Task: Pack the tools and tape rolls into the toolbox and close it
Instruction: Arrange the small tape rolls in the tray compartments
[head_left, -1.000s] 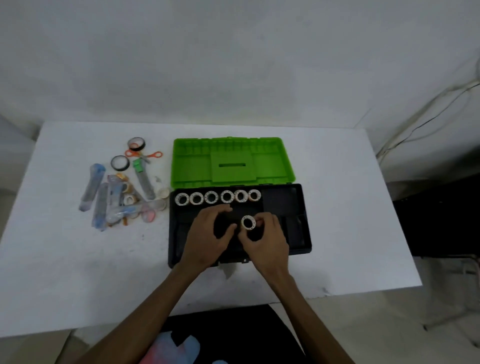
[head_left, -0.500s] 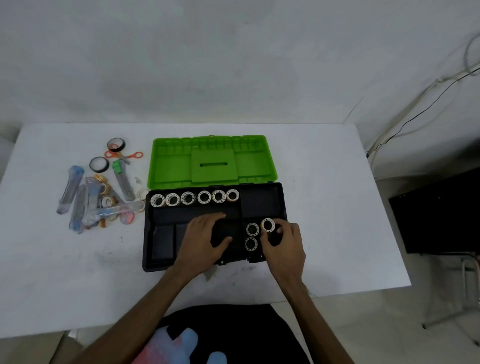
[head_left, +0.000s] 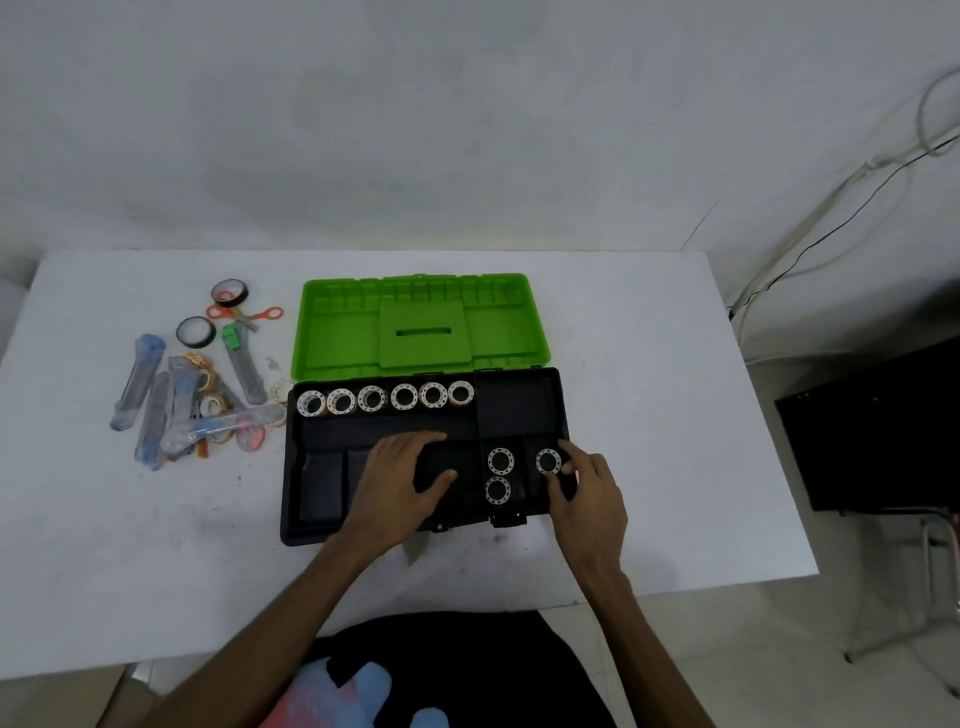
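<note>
**Tape roll going into near-right pocket of open toolbox**

Black toolbox (head_left: 322, 483) open in the middle of the white table (head_left: 649, 415), green lid (head_left: 421, 325) laid flat behind it. Row of six tape rolls (head_left: 387, 399) standing on edge along the toolbox's far-left channel. Two more rolls (head_left: 499, 475) lying flat, one behind the other, in a narrow pocket near the toolbox's front right. Another tape roll (head_left: 547, 461) in the pocket just right of those, pinched by right hand (head_left: 587, 499), fingertips curled at its right edge. Left hand (head_left: 402, 480) spread flat, fingers relaxed, palm down over the toolbox's centre compartments, gripping nothing. Far-right compartment of toolbox bare black.

Left of the toolbox, on the table: loose pile of clear-handled tools (head_left: 171, 410) mixed with small tape rolls, touching each other. Green-topped utility knife (head_left: 241, 366) at the pile's near-toolbox side. Orange-handled scissors (head_left: 244, 313) beyond the pile, level with the lid. Two black tape rolls (head_left: 208, 312) by the scissors, one overlapping the handles. Dark object (head_left: 883, 415) well right of the toolbox, off the table. Cables (head_left: 831, 218) on the wall above it.
</note>
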